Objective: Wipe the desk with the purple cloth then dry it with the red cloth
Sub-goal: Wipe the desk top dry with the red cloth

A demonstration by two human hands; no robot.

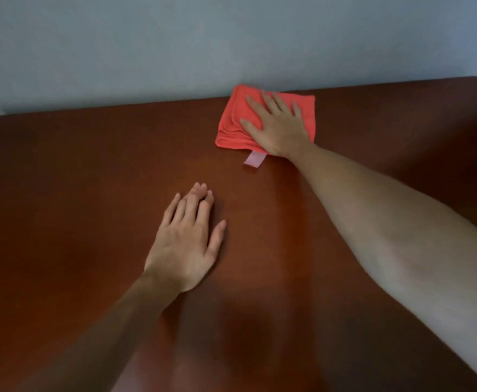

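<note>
A folded red cloth (233,123) lies on the dark brown wooden desk (76,179), close to the back edge and right of centre. A pale pink label sticks out of its near side. My right hand (276,124) presses flat on top of the cloth, fingers spread toward the wall. My left hand (187,240) rests palm down on the bare wood nearer to me, left of the cloth, with nothing in it. No purple cloth is in view.
A plain grey-blue wall (231,38) rises right behind the desk's back edge. The desk's left back corner shows at the far left. My right forearm crosses the desk's right half.
</note>
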